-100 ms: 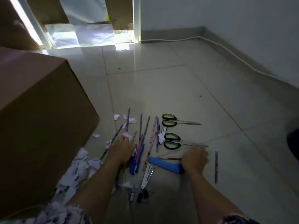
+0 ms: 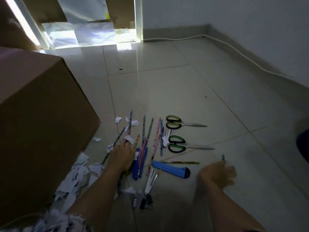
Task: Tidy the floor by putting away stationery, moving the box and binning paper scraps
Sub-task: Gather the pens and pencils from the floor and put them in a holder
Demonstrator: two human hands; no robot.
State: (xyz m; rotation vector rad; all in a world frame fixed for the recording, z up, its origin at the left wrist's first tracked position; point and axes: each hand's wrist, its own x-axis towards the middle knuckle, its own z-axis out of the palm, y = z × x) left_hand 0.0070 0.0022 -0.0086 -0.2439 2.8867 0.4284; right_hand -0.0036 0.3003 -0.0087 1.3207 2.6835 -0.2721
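Several patterned pencils (image 2: 144, 129) lie fanned out on the tiled floor. My left hand (image 2: 122, 154) rests flat on their near ends, beside a blue pen (image 2: 135, 164). My right hand (image 2: 217, 174) is blurred, its fingers curled over a dark pencil (image 2: 222, 157) lying apart on the right; only the pencil's far tip shows. Two green-handled scissors (image 2: 173, 122) (image 2: 177, 144) lie beyond a blue case (image 2: 170, 169). Torn paper scraps (image 2: 78, 174) pile up against a big cardboard box (image 2: 41, 123) on the left.
A white clip (image 2: 150, 181) and black binder clips (image 2: 145, 201) lie near my forearms. A white cable (image 2: 242, 54) runs along the wall at the right. A dark object (image 2: 303, 143) sits at the right edge. Bare tiles stretch ahead towards the doorway.
My right hand has moved right, off the end of the blue case and onto the lone dark pencil. My left hand has stayed on the pencils.
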